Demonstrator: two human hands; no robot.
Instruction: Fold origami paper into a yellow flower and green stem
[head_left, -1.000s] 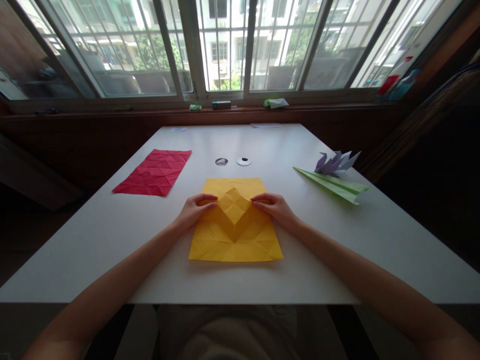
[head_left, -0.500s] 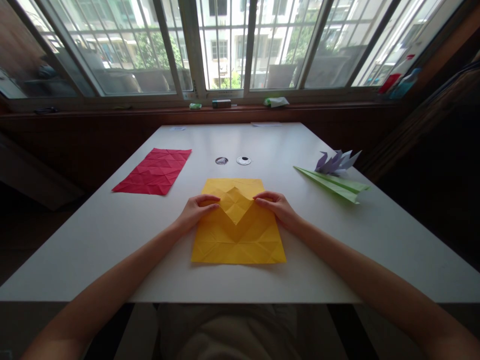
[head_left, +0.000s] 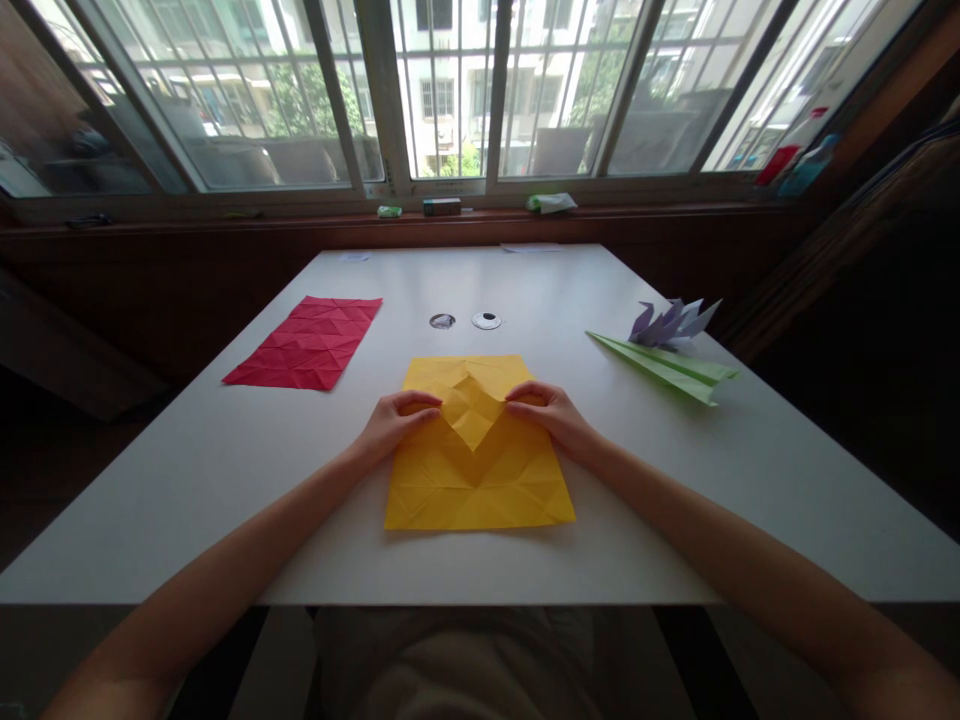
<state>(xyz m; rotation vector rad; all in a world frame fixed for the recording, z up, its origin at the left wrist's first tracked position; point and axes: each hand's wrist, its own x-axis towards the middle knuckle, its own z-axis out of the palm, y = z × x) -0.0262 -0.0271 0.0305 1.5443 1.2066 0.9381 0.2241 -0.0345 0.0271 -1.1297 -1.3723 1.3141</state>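
The left hand [head_left: 391, 422] and right hand [head_left: 551, 414] are pinching the creased yellow origami sheet [head_left: 478, 470] lying mid-bench [head_left: 225, 470], collapsing a central V-shaped fold; most of the sheet is lying flat, unshaped.

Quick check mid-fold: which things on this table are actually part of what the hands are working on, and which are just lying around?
In hand:
- yellow paper, creased, flat on the white table
- left hand and right hand, pinching it on either side of the raised centre fold

Lying about:
- red creased sheet
- green folded paper
- purple folded piece
- two small round things
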